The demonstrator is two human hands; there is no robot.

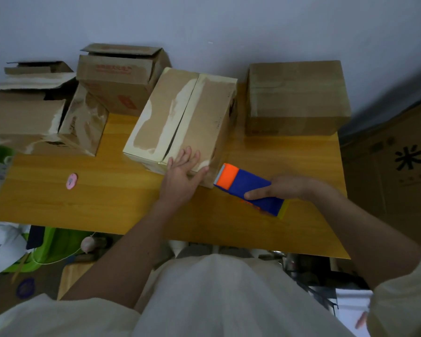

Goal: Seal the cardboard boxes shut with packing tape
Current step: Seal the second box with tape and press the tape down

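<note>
2 hands are working at the near end of a closed cardboard box (187,117) that is sitting in the middle of the wooden tabletop (107,190), angled a bit to the left. Its top flaps are meeting along a centre seam, and pale strips of old tape are showing across the lid.

The left hand (182,173) is lying flat on the box's near corner, fingers (188,154) straight and spread apart, pressing down on the lid and gripping nothing.

The right hand (284,188) is holding a blue and orange tape dispenser (248,188) just beside the box's near right edge. Its fingers are wrapping round the blue body, index finger stretching along the side, and the orange toothed end is pointing at the box, pretty much touching it.

Another closed box (297,98) is sitting at the far right of the tabletop, well apart from the hands. 3 open boxes (117,76) with flaps up are crowding the far left. A small pink round thing (71,181) is lying on the tabletop to the left.
</note>
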